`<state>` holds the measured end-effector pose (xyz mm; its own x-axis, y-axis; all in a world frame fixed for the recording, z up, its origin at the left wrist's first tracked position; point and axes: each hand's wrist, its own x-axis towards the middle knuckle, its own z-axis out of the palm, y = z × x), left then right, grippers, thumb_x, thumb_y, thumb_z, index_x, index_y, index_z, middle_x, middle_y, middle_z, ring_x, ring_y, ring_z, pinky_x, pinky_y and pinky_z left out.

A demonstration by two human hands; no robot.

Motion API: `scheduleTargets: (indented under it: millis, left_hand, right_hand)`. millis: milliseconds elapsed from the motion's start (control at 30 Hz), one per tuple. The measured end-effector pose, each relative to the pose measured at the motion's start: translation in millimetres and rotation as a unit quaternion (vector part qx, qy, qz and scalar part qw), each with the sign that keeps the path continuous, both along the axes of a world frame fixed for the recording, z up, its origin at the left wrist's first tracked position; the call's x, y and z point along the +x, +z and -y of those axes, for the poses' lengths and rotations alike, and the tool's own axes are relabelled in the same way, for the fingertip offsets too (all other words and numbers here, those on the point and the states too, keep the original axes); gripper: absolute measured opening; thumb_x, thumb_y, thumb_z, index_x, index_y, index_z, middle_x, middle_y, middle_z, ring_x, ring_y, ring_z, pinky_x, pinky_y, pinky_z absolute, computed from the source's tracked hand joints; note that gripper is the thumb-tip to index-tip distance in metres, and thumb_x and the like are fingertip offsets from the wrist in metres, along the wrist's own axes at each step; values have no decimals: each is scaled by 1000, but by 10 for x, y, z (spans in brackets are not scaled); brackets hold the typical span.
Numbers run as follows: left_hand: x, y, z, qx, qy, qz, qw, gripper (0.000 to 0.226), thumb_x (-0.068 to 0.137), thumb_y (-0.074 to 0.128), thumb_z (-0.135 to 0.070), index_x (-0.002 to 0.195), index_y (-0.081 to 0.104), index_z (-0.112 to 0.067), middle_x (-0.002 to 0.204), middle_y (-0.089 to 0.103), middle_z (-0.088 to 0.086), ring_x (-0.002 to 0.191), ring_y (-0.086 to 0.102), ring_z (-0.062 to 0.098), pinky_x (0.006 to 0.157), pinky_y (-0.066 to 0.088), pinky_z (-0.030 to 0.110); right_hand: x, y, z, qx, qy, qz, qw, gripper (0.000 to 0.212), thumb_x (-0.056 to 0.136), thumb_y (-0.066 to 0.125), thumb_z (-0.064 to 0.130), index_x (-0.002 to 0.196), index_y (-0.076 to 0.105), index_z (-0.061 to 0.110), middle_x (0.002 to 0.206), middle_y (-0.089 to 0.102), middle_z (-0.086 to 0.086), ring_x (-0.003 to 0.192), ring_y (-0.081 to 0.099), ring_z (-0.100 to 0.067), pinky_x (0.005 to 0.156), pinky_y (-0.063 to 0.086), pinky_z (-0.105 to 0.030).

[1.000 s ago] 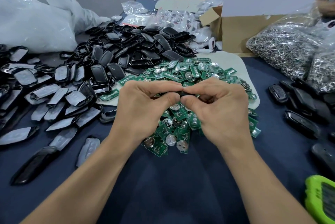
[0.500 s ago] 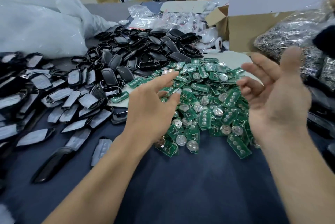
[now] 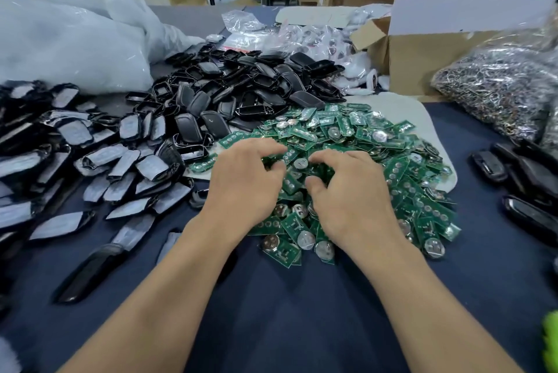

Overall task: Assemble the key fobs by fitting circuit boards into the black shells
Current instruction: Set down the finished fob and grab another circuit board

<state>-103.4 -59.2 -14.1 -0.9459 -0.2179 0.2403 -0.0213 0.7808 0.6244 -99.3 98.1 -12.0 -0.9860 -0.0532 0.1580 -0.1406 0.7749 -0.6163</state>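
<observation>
Two bare forearms reach away over a dark blue table (image 3: pixel 287 312). The left hand (image 3: pixel 244 182) and right hand (image 3: pixel 353 194) rest side by side, close but apart, on the near half of a heap of green circuit boards (image 3: pixel 347 131). Each grip is curled, with fingertips dug down among the boards. Whether either grip pinches a board cannot be told. The boards lie directly under both grips and spread beyond and to the right of them. They are small oblongs carrying silver coin cells, their long sides pointing every way, some flat, some tilted. Left of the left grip and beyond it, black shells (image 3: pixel 241 86) lie heaped, also pointing every way. Farther off, beyond the right grip, stands an open cardboard box (image 3: pixel 422 64). Beyond the left grip lies a white plastic bag (image 3: pixel 66 46).
</observation>
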Motion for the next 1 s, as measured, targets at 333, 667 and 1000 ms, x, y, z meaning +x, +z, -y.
scheduleTargets:
  millis: [333, 667, 1000]
  left_hand:
    - [-10, 60, -47, 4, -53, -16, 998, 19, 91, 74, -23, 102, 83, -36, 129, 72, -15, 119, 61, 1, 111, 39, 16]
    - [-963, 205, 501, -51, 31, 54, 997, 48, 103, 47, -7, 147, 59, -22, 157, 50, 8, 128, 59, 25, 107, 49, 39]
    - [-1124, 241, 365, -165, 86, 21, 982, 29, 97, 63, -19, 117, 77, -35, 104, 73, 2, 94, 65, 29, 84, 52, 40]
  right_hand:
    - [57, 72, 14, -64, -23, -48, 997, 50, 86, 79, 11, 129, 70, 35, 106, 75, 11, 86, 70, -20, 90, 58, -38]
    - [15, 50, -66, -128, -11, -95, 987, 55, 94, 54, -5, 127, 66, 37, 89, 48, 23, 94, 50, -12, 88, 44, -34]
    - [39, 50, -147, -283, 34, -11, 958, 33, 93, 62, 4, 98, 59, 37, 57, 55, 20, 39, 40, -3, 38, 29, -12]
